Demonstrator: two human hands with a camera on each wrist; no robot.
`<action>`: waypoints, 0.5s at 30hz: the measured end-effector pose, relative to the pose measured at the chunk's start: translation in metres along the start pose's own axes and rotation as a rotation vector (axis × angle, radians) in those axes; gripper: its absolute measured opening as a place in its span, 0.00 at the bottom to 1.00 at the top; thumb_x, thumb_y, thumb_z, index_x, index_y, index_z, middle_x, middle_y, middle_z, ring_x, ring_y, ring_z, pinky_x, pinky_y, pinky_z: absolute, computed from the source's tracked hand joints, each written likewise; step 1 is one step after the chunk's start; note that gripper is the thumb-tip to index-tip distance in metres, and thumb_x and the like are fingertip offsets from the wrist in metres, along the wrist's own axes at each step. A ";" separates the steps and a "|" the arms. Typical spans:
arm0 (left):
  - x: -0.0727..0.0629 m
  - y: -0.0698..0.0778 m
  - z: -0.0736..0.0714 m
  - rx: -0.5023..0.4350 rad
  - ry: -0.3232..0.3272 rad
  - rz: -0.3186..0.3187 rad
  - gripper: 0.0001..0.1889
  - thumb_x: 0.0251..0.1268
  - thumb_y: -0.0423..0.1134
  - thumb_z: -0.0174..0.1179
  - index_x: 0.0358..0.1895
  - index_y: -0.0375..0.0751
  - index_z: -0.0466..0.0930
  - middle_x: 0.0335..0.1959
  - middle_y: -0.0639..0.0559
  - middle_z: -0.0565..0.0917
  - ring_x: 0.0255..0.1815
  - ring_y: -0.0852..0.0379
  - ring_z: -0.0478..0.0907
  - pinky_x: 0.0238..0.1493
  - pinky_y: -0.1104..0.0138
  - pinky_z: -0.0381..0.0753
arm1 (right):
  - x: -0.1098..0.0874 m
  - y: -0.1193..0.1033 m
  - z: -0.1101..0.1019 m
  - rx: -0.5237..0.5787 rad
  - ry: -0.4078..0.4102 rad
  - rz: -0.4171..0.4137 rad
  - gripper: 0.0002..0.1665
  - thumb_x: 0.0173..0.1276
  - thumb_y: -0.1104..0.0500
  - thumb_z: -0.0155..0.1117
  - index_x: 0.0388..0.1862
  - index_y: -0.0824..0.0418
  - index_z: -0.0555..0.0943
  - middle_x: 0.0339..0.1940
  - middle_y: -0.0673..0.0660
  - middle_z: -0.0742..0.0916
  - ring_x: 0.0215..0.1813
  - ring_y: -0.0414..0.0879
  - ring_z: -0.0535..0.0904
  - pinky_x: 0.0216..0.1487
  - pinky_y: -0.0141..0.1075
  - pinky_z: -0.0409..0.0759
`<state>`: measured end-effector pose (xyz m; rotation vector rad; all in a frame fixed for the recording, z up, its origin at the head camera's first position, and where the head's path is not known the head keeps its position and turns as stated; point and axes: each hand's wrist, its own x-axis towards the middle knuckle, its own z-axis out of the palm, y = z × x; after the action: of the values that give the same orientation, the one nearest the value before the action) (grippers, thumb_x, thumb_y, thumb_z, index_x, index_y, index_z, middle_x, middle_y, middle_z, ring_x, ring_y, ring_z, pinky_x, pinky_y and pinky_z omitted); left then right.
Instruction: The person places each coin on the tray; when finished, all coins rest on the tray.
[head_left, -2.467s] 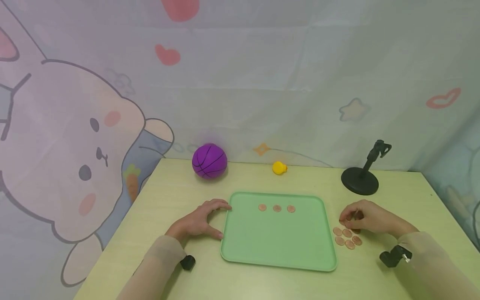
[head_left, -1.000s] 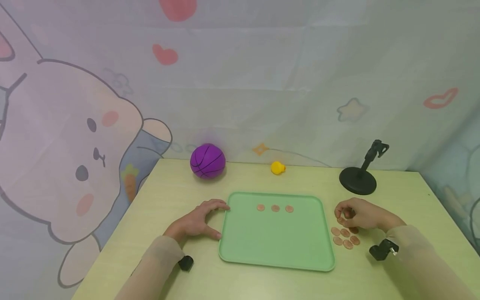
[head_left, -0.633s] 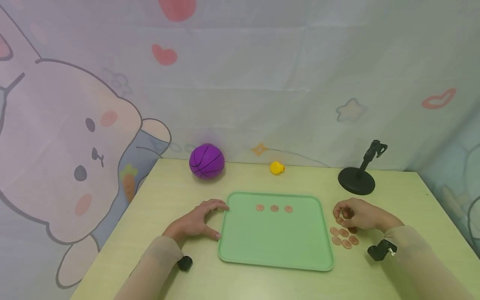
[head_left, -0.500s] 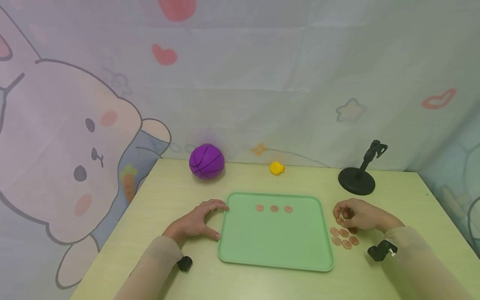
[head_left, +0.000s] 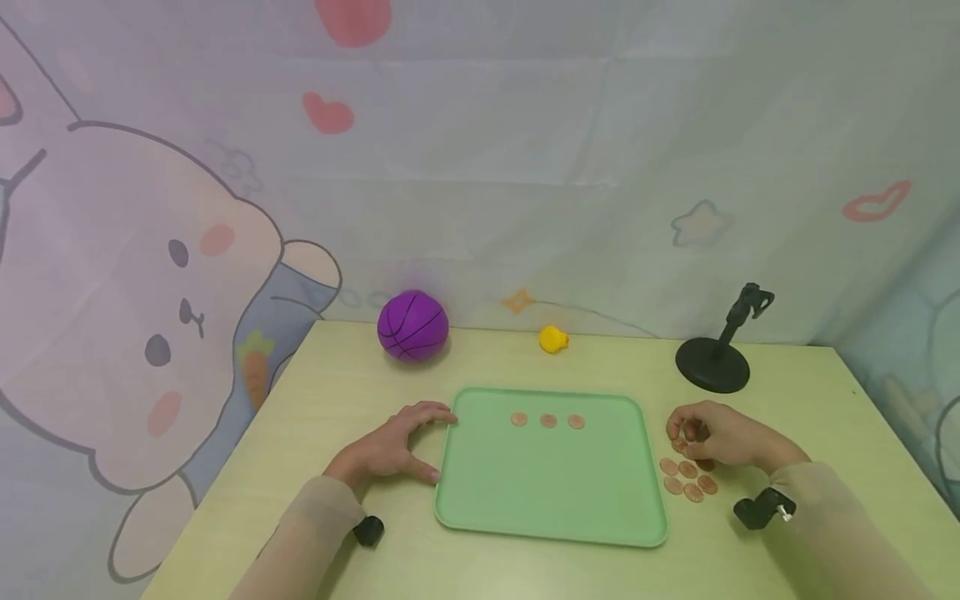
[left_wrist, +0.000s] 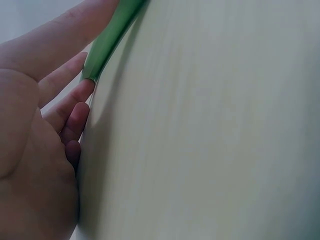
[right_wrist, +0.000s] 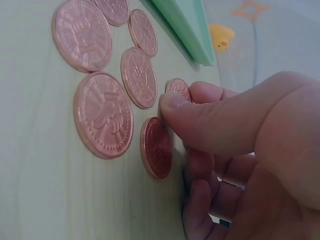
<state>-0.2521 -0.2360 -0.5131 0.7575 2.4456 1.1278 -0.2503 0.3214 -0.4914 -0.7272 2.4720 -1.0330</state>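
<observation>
My left hand [head_left: 386,446] rests at the left rim of a light green tray [head_left: 551,537], thumb and fingers spread apart. The left wrist view shows its fingertips right at the tray's green edge [left_wrist: 106,50]. To the right of the tray, my right hand [head_left: 726,435] pinches a copper-coloured coin [right_wrist: 178,88] between thumb and forefinger, low over the table. Its other fingers are curled beneath. Several similar coins [right_wrist: 104,116] lie flat just in front of that hand, one with a thumbs-up relief. Three more coins [head_left: 548,421] form a row near the tray's far side.
A purple ball [head_left: 413,326] with basketball lines and a yellow toy duck [head_left: 552,339] sit at the table's back edge. A black stand [head_left: 712,365] with a round base stands behind the right hand. A printed cloth [head_left: 480,167] hangs behind the table.
Since the oldest frame, my right hand has shifted slightly left and back at the coin group, with the coin turning more into sight at its fingertips. The left hand stays at the tray.
</observation>
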 end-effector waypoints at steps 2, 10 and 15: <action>0.000 0.000 0.000 0.001 0.003 -0.002 0.45 0.46 0.46 0.85 0.72 0.58 0.75 0.81 0.50 0.63 0.83 0.42 0.52 0.80 0.37 0.47 | 0.000 0.000 0.000 -0.006 0.005 -0.004 0.14 0.63 0.75 0.67 0.42 0.59 0.81 0.28 0.51 0.78 0.24 0.40 0.76 0.28 0.32 0.78; -0.001 0.002 0.001 -0.009 -0.005 -0.014 0.45 0.46 0.47 0.85 0.72 0.57 0.75 0.82 0.50 0.62 0.83 0.41 0.51 0.80 0.36 0.46 | -0.002 -0.001 -0.001 0.029 -0.007 -0.012 0.11 0.66 0.74 0.67 0.40 0.61 0.80 0.31 0.53 0.81 0.25 0.42 0.78 0.27 0.34 0.80; -0.001 0.003 0.000 -0.006 -0.003 -0.013 0.45 0.46 0.46 0.85 0.72 0.57 0.75 0.82 0.50 0.62 0.82 0.41 0.53 0.79 0.36 0.48 | -0.002 -0.001 0.000 0.016 -0.012 -0.009 0.12 0.66 0.75 0.67 0.40 0.60 0.79 0.32 0.52 0.82 0.25 0.43 0.78 0.27 0.34 0.80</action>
<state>-0.2506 -0.2349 -0.5111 0.7393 2.4405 1.1280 -0.2480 0.3217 -0.4904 -0.7389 2.4496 -1.0473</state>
